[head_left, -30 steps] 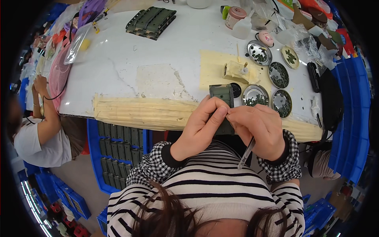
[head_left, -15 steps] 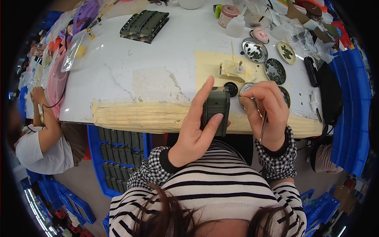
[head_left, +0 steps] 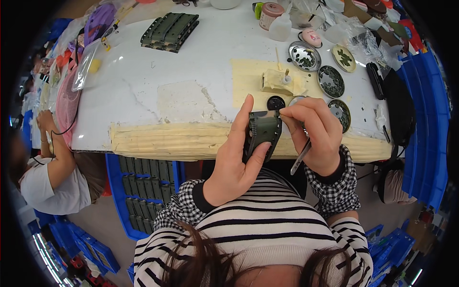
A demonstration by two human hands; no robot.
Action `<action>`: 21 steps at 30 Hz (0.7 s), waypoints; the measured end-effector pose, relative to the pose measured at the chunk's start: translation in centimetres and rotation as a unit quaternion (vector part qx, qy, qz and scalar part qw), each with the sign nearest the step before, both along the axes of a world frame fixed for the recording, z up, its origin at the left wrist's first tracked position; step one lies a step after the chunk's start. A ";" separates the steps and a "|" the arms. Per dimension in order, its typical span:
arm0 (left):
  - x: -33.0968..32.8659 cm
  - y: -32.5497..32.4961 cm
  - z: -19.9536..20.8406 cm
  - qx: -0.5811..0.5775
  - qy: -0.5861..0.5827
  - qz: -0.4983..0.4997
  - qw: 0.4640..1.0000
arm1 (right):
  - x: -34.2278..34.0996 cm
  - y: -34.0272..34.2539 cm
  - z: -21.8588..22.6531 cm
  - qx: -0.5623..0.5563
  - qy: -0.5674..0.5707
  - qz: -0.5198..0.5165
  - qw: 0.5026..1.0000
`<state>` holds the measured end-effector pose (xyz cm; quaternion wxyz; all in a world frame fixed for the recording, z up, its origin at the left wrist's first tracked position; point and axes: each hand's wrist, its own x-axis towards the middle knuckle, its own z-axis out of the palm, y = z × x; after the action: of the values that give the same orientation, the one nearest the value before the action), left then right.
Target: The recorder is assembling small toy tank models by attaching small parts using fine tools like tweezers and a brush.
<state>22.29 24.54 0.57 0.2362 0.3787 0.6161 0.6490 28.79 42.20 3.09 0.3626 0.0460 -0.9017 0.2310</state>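
Observation:
A dark green, camouflage-patterned box-like moulded part (head_left: 267,130), with a ribbed side and small studs, is gripped in my left hand (head_left: 232,165). My left thumb presses its face while the fingers run along its far side. My right hand (head_left: 319,136) has thumb and forefinger pinched at the part's upper right corner; anything tiny between those fingertips is too small to make out. Metal tweezers (head_left: 300,158) are tucked in the same hand, pointing down toward me. Just beyond the part lies a round black cap (head_left: 276,102). A silver dish (head_left: 296,100) is mostly hidden behind my right hand.
Dishes (head_left: 302,46) of small green pieces stand at the right, near a tape-wrapped block (head_left: 273,85). Stacked green parts (head_left: 169,31) lie at the back left. Below the padded table edge (head_left: 162,142), a blue crate (head_left: 112,191) holds several green parts. Another person (head_left: 57,182) sits at left.
My right hand has moved left and down to the green part's upper corner. The part has turned, showing more of its ribbed side and camouflage top. The tweezers now slant differently.

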 end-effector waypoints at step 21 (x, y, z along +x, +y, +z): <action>0.2 0.1 -0.3 -0.001 0.066 0.049 0.997 | 0.8 -0.2 -0.1 0.006 -0.029 0.025 0.999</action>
<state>22.54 24.69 0.32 0.1635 0.3897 0.6485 0.6331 29.63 42.00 3.03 0.3297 0.0640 -0.9119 0.2359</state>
